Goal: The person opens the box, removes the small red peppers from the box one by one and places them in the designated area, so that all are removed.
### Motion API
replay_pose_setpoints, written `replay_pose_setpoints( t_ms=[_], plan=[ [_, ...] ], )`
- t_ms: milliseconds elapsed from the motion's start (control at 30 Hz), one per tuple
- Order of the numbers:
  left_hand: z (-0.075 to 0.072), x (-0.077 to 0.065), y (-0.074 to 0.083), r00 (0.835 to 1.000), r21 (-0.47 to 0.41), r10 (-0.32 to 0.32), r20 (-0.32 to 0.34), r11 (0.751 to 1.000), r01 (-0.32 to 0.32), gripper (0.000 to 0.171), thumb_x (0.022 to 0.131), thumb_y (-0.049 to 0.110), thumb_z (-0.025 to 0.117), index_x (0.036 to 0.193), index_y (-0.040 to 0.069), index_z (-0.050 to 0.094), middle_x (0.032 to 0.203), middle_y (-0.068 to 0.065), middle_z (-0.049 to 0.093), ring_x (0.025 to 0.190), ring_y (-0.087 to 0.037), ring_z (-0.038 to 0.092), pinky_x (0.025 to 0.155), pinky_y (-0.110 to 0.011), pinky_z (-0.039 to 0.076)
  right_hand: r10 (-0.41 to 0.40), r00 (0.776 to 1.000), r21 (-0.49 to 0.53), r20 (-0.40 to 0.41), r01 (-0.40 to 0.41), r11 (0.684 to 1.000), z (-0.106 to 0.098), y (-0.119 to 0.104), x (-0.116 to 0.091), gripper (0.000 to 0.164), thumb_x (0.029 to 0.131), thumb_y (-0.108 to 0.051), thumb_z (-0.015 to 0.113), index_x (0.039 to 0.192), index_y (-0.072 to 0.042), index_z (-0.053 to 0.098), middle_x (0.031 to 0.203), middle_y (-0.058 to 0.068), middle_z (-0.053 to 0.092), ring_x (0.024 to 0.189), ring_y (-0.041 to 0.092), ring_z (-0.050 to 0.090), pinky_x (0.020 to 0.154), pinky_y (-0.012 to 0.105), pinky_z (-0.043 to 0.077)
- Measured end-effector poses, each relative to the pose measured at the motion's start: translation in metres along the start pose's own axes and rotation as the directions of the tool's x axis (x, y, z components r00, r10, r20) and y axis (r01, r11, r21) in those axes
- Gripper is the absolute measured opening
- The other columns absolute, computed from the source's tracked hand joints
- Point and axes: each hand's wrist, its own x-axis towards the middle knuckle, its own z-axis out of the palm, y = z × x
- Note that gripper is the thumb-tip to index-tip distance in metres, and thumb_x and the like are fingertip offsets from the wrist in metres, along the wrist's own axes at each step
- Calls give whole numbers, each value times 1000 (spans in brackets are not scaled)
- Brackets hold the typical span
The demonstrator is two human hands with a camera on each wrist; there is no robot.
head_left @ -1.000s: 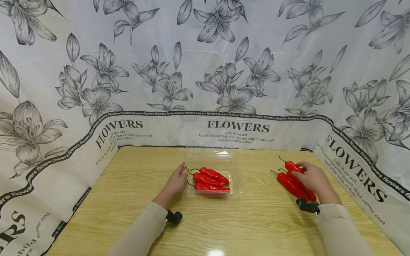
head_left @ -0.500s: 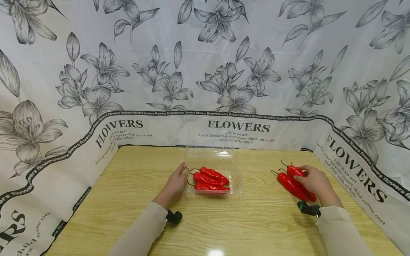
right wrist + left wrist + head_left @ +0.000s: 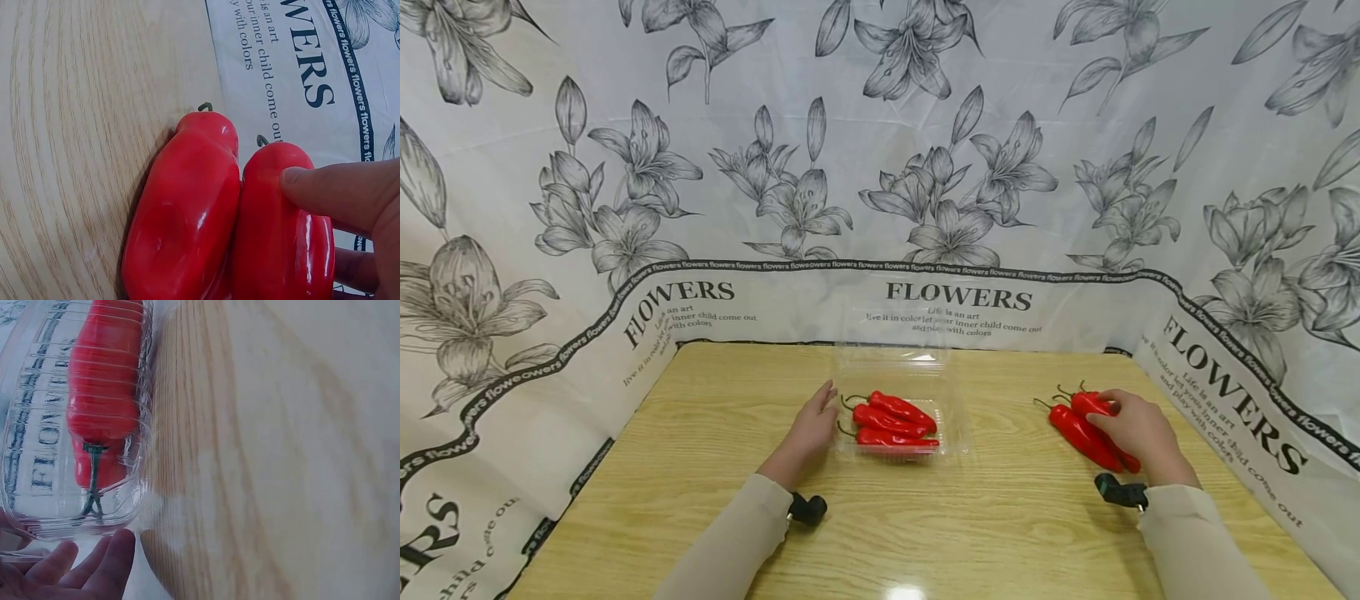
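Observation:
A clear plastic clamshell box (image 3: pixel 952 417) stands mid-table with its lid raised, holding three red peppers (image 3: pixel 891 421) with green stems. My left hand (image 3: pixel 814 423) is at the box's left end, its fairly straight fingers (image 3: pixel 112 556) against the clear wall. To the right, my right hand (image 3: pixel 1138 429) holds one red pepper (image 3: pixel 281 219) of a small group, thumb on top and fingers round its far side. Beside it lies another red pepper (image 3: pixel 181 212), close along its length. A third stem shows in the head view, its pepper mostly hidden.
The wood-grain table (image 3: pixel 1000 533) is enclosed at the back and sides by a white flower-print cloth (image 3: pixel 790 308). Close to the right hand is the cloth's right side. The raised clear lid (image 3: pixel 891 342) stands behind the box. A black wrist camera (image 3: pixel 807 508) sits under each wrist.
My right hand has shifted slightly right and down with its pepper, whose stem now sits lower and nearer the other stems. The left hand, box and its peppers have stayed put.

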Motion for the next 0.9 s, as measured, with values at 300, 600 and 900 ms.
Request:
replay_pose_setpoints(
  t_ms=[300, 600, 900],
  plan=[
    [0, -1, 2, 1000, -14, -4, 5, 1000, 5, 57, 103, 14, 36, 156, 10, 17, 158, -11, 31, 71, -18, 43, 63, -27, 38, -3, 1000, 3, 3, 3, 1000, 0, 1, -1, 63, 91, -36, 62, 134, 8, 46, 123, 35, 56, 104, 48, 55, 84, 58, 45],
    [1, -1, 1, 1000, 1, -13, 6, 1000, 13, 57, 103, 15, 35, 157, 11, 16, 158, -10, 30, 97, -22, 53, 72, -31, 40, -8, 1000, 7, -4, 8, 1000, -2, -2, -4, 63, 91, -35, 62, 134, 8, 45, 123, 36, 54, 105, 48, 55, 84, 59, 45],
    [0, 0, 0, 1000, 12, -8, -5, 1000, 8, 56, 103, 14, 36, 156, 10, 18, 158, -10, 32, 130, -25, 41, 89, -37, 38, -26, 999, -24, -26, 26, 999, -7, -8, -3, 63, 90, -34, 63, 134, 7, 47, 126, 36, 52, 107, 50, 52, 85, 62, 44]
  ],
)
